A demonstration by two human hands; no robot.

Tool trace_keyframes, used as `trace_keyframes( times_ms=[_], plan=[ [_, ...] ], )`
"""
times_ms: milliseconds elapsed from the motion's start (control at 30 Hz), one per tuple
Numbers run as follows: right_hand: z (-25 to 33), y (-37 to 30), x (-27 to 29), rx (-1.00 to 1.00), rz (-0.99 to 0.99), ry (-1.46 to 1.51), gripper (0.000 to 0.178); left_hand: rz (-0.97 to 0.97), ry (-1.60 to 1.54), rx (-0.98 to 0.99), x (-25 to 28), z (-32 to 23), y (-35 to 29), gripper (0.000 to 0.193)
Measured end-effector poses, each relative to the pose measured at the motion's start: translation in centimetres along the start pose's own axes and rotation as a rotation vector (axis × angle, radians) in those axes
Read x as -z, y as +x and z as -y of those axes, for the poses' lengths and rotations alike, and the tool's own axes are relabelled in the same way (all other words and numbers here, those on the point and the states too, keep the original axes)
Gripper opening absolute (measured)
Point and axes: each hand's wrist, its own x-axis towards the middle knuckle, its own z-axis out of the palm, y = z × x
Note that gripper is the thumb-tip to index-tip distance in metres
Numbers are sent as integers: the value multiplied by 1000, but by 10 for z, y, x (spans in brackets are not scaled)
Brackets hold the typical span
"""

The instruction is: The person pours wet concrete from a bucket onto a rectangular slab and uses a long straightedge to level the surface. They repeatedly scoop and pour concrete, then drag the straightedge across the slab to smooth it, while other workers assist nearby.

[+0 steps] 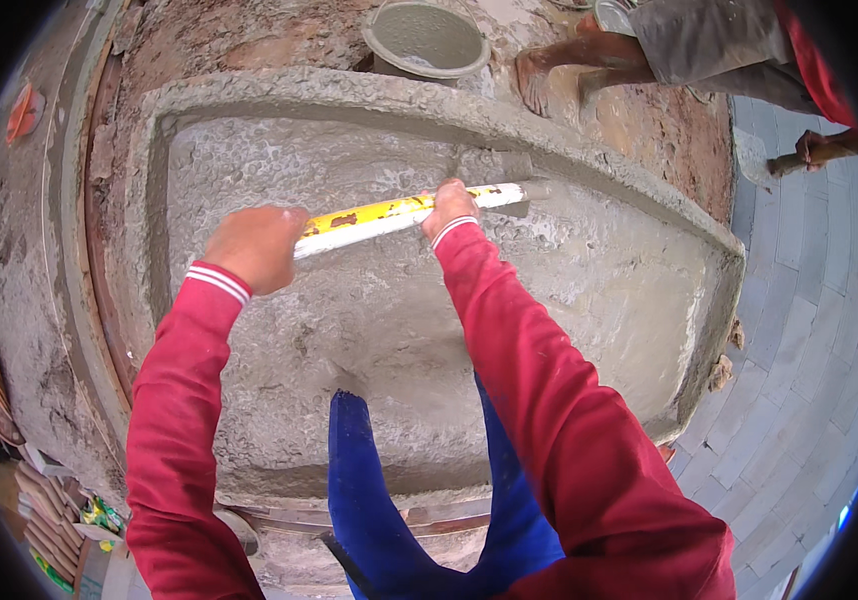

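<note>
My left hand [257, 248] is wrapped round the near end of a hoe's yellow and white handle [374, 222], its paint worn. Farther along, my right hand [448, 205] grips the same handle. The hoe's head, at the right end, is smeared with wet grey cement and partly sunk, so its blade is hard to make out. Below it spreads wet cement [399, 310] in a long shallow trough with a raised cement rim [339, 88]. My blue-clad legs come down into the mix.
A bucket [379, 40] with grey mix stands beyond the far rim. At the upper right, a co-worker's bare foot [539, 85] is near the rim; their hand [811, 150] holds a trowel-like tool [752, 158]. Grey paving [789, 290] lies right, an orange object [24, 112] far left.
</note>
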Motion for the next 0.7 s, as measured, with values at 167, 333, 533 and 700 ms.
trace_keyframes(
  times_ms=[167, 333, 533, 700],
  plan=[
    [32, -107, -146, -121, 179, 403, 38, -46, 9, 235, -31, 69, -145, 27],
    [77, -295, -216, -577, 372, 973, 57, 54, 62, 629, -49, 60, -307, 40],
    [-48, -283, -112, -507, 134, 1141, 58, 163, -44, 473, -89, -26, -297, 36],
    [-153, -121, 103, -435, -355, 920, 52, 91, -383, 64, -157, -150, -92, 27]
  ],
)
